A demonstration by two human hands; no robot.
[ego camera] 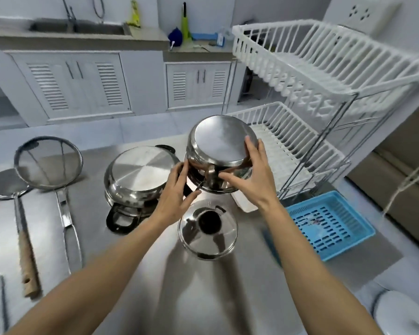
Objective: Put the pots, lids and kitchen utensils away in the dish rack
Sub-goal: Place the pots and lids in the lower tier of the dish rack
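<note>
Head view, counts: two steel pots, one glass lid, one mesh skimmer, one wooden-handled utensil, one two-tier white dish rack, one blue basket.
Held pot: a small steel pot (221, 153) is upside down and tilted, base facing the camera, raised above the steel counter (136, 274) between both hands, just in front of the dish rack (324, 76).
Left hand: the left hand (177, 189) curls its fingers around the pot's left side by the rim.
Right hand: the right hand (249, 175) is spread over the pot's right side, fingertips on the base edge, thumb across the wall.
Second pot: a larger pot (138, 177) lies upside down on the counter, just left of the left hand.
Lid: a glass lid (207, 229) with a black knob rests on the counter below the hands.
Utensils: a mesh skimmer (48, 163) and a wooden-handled utensil (26, 250) lie far left.
Basket: a blue basket (331, 224) sits right of the lid, below the rack.
</note>
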